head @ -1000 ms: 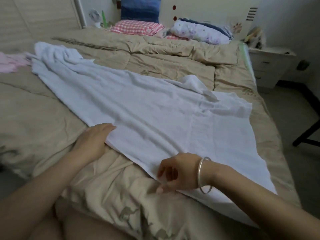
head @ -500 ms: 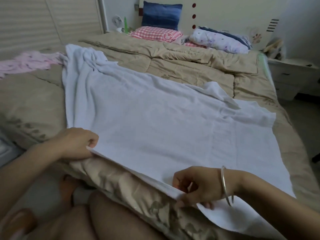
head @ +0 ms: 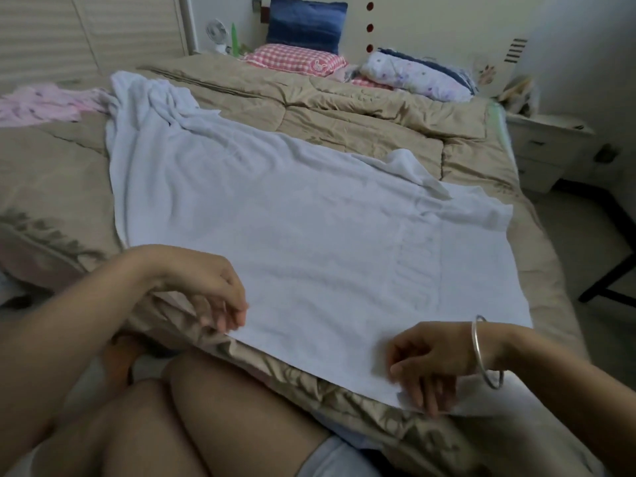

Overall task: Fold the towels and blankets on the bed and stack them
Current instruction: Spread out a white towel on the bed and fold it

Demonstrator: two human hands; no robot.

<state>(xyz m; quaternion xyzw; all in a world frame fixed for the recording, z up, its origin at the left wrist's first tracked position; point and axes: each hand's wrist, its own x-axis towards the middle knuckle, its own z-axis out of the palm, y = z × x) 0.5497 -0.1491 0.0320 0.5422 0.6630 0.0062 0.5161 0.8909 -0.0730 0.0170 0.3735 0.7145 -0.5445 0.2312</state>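
White towel (head: pixel 309 235) lies spread on the tan-quilted bed (head: pixel 344 115).
Its long axis runs from the flat near-right end away to the bunched far-left end. The left hand (head: pixel 203 287) sits at the near edge, its fingers blurred and its grip unclear. The right hand (head: pixel 433 359), well apart, rests loose fingers on that edge.

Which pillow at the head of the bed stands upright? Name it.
The dark blue pillow, standing upright on its edge. The red-checked pillow in front of it and the floral pillow to its right both lie flat.
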